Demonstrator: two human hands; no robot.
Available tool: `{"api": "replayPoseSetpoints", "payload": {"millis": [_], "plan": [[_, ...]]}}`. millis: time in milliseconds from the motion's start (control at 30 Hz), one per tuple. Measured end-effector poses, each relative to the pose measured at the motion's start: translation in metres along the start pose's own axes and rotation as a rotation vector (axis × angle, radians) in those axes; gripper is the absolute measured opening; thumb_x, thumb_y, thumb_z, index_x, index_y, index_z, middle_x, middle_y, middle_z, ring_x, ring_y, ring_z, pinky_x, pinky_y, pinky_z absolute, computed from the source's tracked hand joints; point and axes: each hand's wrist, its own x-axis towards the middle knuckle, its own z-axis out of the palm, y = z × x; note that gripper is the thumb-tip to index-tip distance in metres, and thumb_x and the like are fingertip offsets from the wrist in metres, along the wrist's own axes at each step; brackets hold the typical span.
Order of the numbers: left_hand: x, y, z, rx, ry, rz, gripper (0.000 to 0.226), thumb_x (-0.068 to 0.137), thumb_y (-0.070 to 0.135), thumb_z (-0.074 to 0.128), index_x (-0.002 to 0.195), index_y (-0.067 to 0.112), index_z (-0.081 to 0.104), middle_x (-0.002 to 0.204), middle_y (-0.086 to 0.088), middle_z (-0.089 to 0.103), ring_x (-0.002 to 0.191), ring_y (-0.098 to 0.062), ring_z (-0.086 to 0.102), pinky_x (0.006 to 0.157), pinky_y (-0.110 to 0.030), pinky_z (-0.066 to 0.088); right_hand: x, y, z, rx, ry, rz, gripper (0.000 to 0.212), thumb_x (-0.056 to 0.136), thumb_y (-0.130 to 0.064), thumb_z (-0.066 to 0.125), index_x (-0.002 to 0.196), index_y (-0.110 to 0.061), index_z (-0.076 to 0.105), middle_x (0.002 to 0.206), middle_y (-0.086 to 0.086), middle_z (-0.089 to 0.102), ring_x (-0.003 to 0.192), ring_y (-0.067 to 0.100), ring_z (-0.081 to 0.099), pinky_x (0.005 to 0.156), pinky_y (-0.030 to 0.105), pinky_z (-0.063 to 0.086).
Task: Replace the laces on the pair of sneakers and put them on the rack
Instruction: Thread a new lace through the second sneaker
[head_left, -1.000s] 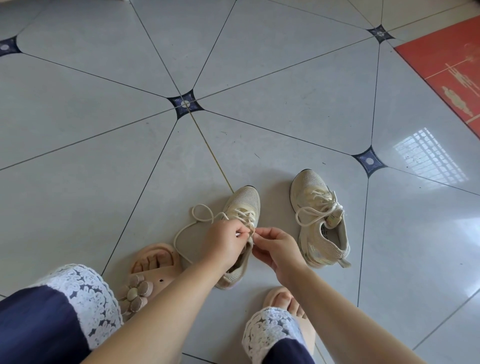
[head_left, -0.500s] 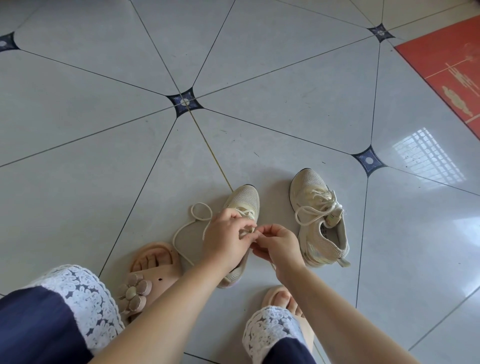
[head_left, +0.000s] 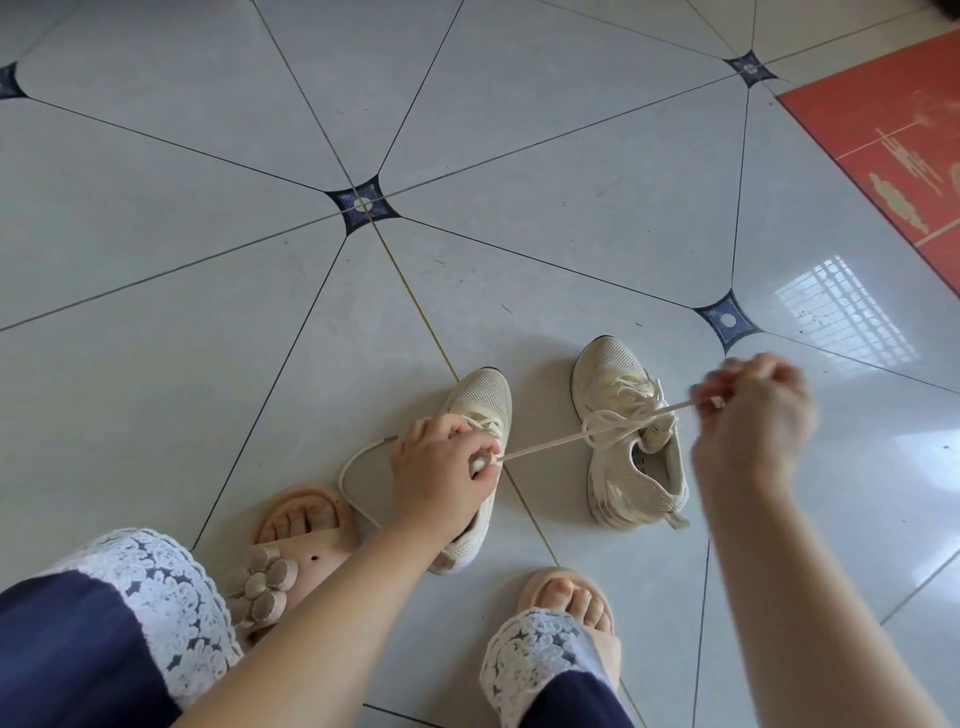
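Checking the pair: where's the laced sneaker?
Head view: the laced sneaker sits right of centre on the floor, right of the other sneaker under the left hand.

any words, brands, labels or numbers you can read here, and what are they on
No text can be read in this view.
Insole of the laced sneaker: small dark print, too small to read.
Red mat: gold marks and figures, too blurred to tell whether any are writing.
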Motion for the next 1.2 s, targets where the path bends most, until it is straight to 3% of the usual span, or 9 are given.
{"api": "replayPoseSetpoints", "payload": {"millis": [133, 300, 433, 600, 667, 767, 967, 1100, 1200], "plan": [[-0.002, 0.0, 0.001, -0.028, 0.036, -0.003, 0.021, 0.07, 0.028, 0.072, 0.09, 0.031, 0.07, 0.105, 0.006, 0.057, 0.105, -0.023, 0.047, 0.087, -0.03, 0.029, 0.021, -0.036, -0.009, 0.034, 0.016, -0.123, 0.028, 0.091, -0.001, 0.028, 0.076, -0.021, 0.042, 0.053, -0.008, 0.045, 0.04, 0.005, 0.037, 0.038, 0.015, 0.025], [-0.004, 0.0, 0.001, -0.047, 0.047, -0.002, 0.024, 0.069, 0.026, 0.072, 0.094, 0.027, 0.069, 0.111, 0.002, 0.056, 0.109, -0.025, 0.047, 0.093, -0.033, 0.033, -0.023, 0.047, 0.006, -0.967, -0.598, -0.033, 0.021, 0.087, -0.007, 0.048, 0.081, -0.021, 0.062, 0.061, -0.005, 0.057, 0.053, 0.01, 0.048, 0.049, 0.024, 0.035], [-0.003, 0.001, 0.001, -0.054, 0.062, 0.027, 0.022, 0.071, 0.026, 0.072, 0.093, 0.024, 0.07, 0.111, 0.0, 0.057, 0.108, -0.028, 0.048, 0.095, -0.037, 0.035, -0.053, 0.105, 0.001, -1.277, -0.867, -0.058, 0.026, 0.09, -0.029, 0.053, 0.113, -0.021, 0.061, 0.087, -0.001, 0.068, 0.081, 0.015, 0.06, 0.062, 0.019, 0.036], [-0.003, -0.001, 0.004, -0.069, 0.085, 0.03, 0.022, 0.07, 0.023, 0.075, 0.091, 0.021, 0.071, 0.11, -0.002, 0.059, 0.109, -0.029, 0.049, 0.094, -0.038, 0.035, -0.052, 0.111, 0.004, -1.388, -0.908, -0.108, 0.022, 0.092, -0.026, 0.048, 0.086, -0.011, 0.062, 0.086, 0.007, 0.067, 0.083, 0.026, 0.059, 0.067, 0.031, 0.043], [-0.003, 0.0, 0.003, -0.061, 0.076, 0.028, 0.021, 0.072, 0.026, 0.073, 0.092, 0.024, 0.07, 0.114, -0.001, 0.057, 0.113, -0.027, 0.047, 0.096, -0.037, 0.034, -0.05, 0.104, 0.004, -1.356, -0.869, -0.157, 0.021, 0.088, -0.021, 0.05, 0.072, -0.013, 0.062, 0.076, 0.006, 0.065, 0.075, 0.026, 0.057, 0.064, 0.033, 0.044], [-0.002, -0.001, 0.003, -0.055, 0.073, 0.025, 0.022, 0.071, 0.027, 0.07, 0.092, 0.028, 0.069, 0.118, 0.001, 0.055, 0.115, -0.023, 0.045, 0.097, -0.034, 0.03, -0.047, 0.087, 0.003, -1.199, -0.714, -0.255, 0.021, 0.08, -0.02, 0.052, 0.072, -0.006, 0.065, 0.068, 0.01, 0.065, 0.069, 0.028, 0.058, 0.063, 0.035, 0.046], [-0.001, -0.001, 0.004, -0.053, 0.083, 0.006, 0.027, 0.071, 0.022, 0.068, 0.098, 0.027, 0.066, 0.119, 0.002, 0.052, 0.113, -0.023, 0.045, 0.094, -0.036, 0.034, -0.026, 0.023, 0.008, -0.539, -0.261, -0.025, 0.021, 0.07, -0.016, 0.058, 0.049, -0.019, 0.057, 0.042, -0.01, 0.044, 0.039, 0.004, 0.035, 0.038, 0.014, 0.028], [-0.002, -0.001, 0.005, -0.045, 0.085, 0.017, 0.044, 0.071, 0.024, 0.069, 0.113, 0.019, 0.058, 0.122, -0.001, 0.052, 0.116, -0.025, 0.045, 0.097, -0.038, 0.034, -0.037, 0.008, 0.013, -0.346, -0.253, -0.03, 0.012, 0.065, -0.022, 0.054, 0.053, -0.019, 0.055, 0.045, -0.012, 0.044, 0.04, 0.003, 0.035, 0.037, 0.013, 0.027], [-0.003, -0.003, 0.005, -0.161, 0.092, -0.055, 0.055, 0.069, 0.026, 0.075, 0.119, 0.012, 0.054, 0.12, -0.005, 0.055, 0.114, -0.026, 0.047, 0.095, -0.037, 0.035, -0.039, 0.017, 0.017, -0.391, -0.372, 0.032, 0.017, 0.071, -0.02, 0.053, 0.054, -0.019, 0.049, 0.049, -0.008, 0.043, 0.042, 0.006, 0.032, 0.042, 0.018, 0.027]]}}
